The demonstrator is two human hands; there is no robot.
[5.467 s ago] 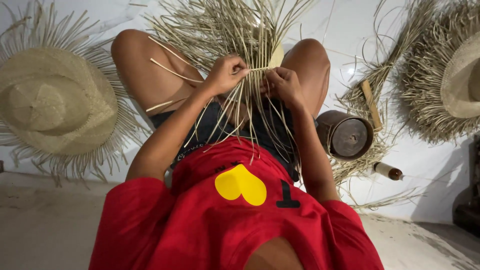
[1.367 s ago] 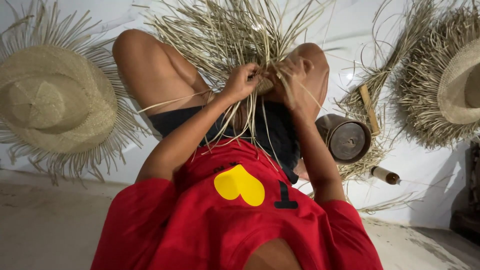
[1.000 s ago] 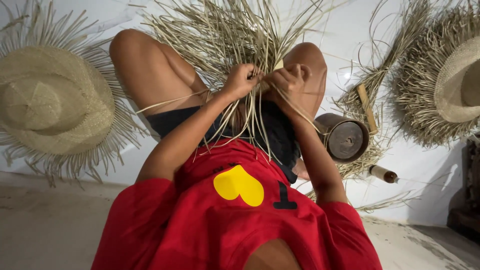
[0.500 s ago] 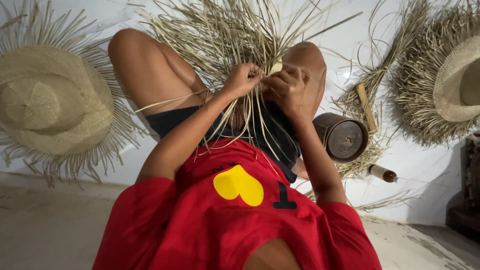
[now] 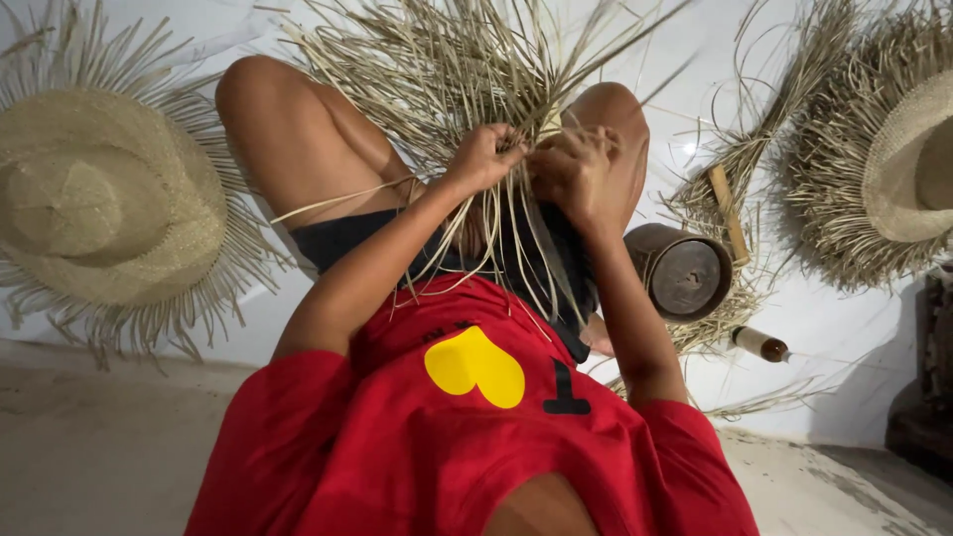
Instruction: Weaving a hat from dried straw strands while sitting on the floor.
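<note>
A bundle of straw is held at the centre, between the two knees, with the left hand just beside the right hand on it. At nine o'clock a hat is laid on the sheet. At three o'clock a second hat is placed, with a wooden stick and a round block between it and the right knee. A small bottle is set at four o'clock, just beyond the block.
</note>
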